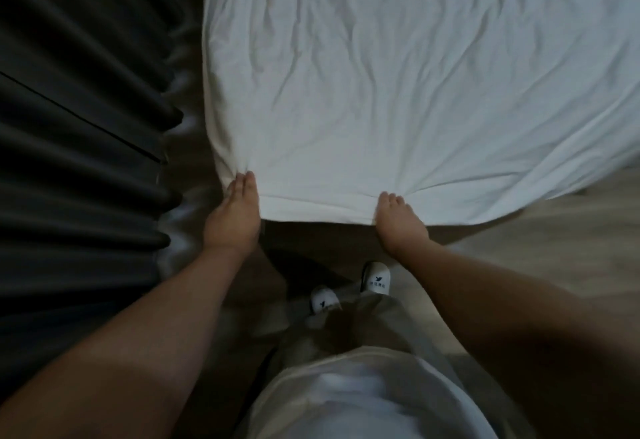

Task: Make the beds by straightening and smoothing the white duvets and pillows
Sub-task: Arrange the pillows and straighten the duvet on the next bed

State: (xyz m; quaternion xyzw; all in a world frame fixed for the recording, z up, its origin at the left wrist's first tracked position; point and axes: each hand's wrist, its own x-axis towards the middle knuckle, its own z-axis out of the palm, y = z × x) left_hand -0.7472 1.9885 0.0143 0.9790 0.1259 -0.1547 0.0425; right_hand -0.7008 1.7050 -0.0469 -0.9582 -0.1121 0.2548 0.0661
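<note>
Duvet: the white duvet (398,75) covers the whole top of the bed, from the far side to the near edge. It is full of small wrinkles. The bed under it is hidden.
Curtain: a dark curtain (76,127) hangs in folds along the left side, beside the duvet's left edge.
Floor: the wood floor (519,238) shows as a thin strip between the curtain and the duvet's left edge. There is more open room past the near right corner, and some at the near edge where the person stands.
Near edge: it runs straight and tight between the two hands.
Left hand: the left hand (235,217) pinches the duvet's near left corner. Its fingers lie close together, and little folds bunch up at the tips.
Right hand: the right hand (398,224) pinches the near edge, about halfway along. Its fingers curl over the cloth, and wrinkles fan out from them.
Slippers: two white slippers (376,277) stand on the floor just back from the near edge, between the arms.
</note>
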